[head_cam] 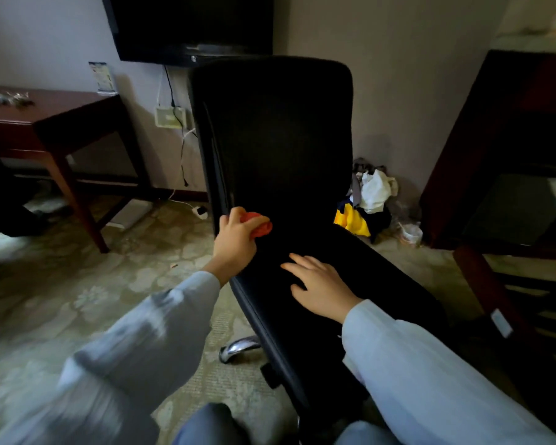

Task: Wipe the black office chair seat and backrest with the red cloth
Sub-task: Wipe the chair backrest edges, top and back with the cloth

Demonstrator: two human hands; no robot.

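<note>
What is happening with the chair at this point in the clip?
A person is bent over a black office chair. The left hand grips a bunched red cloth at the back left corner of the seat, where it meets the backrest. The right hand rests flat on the seat, fingers spread, holding nothing. How much has been wiped cannot be told.
</note>
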